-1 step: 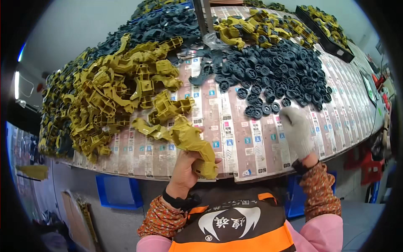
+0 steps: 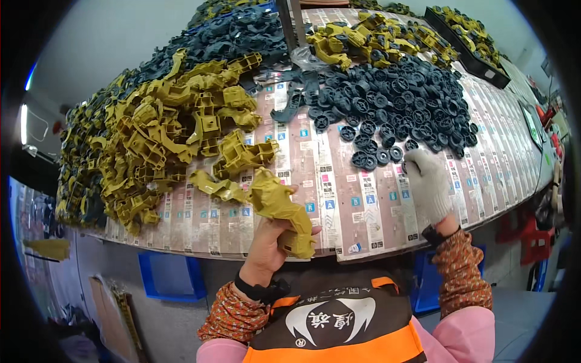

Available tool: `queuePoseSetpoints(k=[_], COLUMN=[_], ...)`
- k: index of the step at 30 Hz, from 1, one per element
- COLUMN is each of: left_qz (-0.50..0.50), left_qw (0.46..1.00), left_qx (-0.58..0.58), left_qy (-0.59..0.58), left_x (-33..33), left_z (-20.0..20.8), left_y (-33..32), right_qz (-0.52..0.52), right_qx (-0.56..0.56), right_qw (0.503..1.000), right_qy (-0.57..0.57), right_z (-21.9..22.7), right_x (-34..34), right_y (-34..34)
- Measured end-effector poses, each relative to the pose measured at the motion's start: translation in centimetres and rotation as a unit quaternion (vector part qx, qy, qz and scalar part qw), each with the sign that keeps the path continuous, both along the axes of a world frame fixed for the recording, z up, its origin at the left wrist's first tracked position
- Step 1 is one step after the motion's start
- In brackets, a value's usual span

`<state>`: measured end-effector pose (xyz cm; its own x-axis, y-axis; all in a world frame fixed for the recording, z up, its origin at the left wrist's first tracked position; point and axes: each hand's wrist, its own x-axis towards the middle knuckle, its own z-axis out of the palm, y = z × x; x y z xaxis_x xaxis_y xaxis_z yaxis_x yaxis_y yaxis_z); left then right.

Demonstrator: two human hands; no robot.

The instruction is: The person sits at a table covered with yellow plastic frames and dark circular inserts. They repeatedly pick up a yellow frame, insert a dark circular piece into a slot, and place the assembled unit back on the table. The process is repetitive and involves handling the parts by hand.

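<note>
My bare left hand is wrapped round a yellow plastic toy car body, held tilted over the near edge of the table. My right hand, in a pale knit glove, is lowered near the front of a pile of dark toy wheels. Its fingers are curled together, and whatever may be between them is hidden. A loose wheel lies just beyond its fingertips. To the left of the held body, another yellow body rests on the table.
A big heap of yellow bodies covers the table's left side, with dark plastic parts behind. Yellow bodies with wheels lie at the back, beside a filled black crate. A metal post rises there. Blue bins sit below.
My right hand has shifted very slightly, its fingers still curled. My left hand keeps the yellow body in nearly the same place.
</note>
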<state>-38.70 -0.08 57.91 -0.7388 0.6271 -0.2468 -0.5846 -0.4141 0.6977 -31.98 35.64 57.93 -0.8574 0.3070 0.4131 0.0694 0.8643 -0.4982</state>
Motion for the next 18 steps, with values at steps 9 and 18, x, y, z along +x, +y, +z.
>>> queuePoseSetpoints(k=[9,18], left_qz=[0.01,0.004], left_qw=[0.998,1.0], left_qx=[-0.028,0.009], left_qy=[-0.047,0.014], left_x=[2.4,3.6], left_z=[-0.9,0.2], left_y=[-0.2,-0.4], right_qz=[0.122,0.146], right_qx=[0.197,0.23], right_qw=[0.969,0.946], right_qy=[-0.086,-0.177], right_z=[1.5,-1.7], right_x=[-5.2,-2.9], right_y=[-3.5,-1.6])
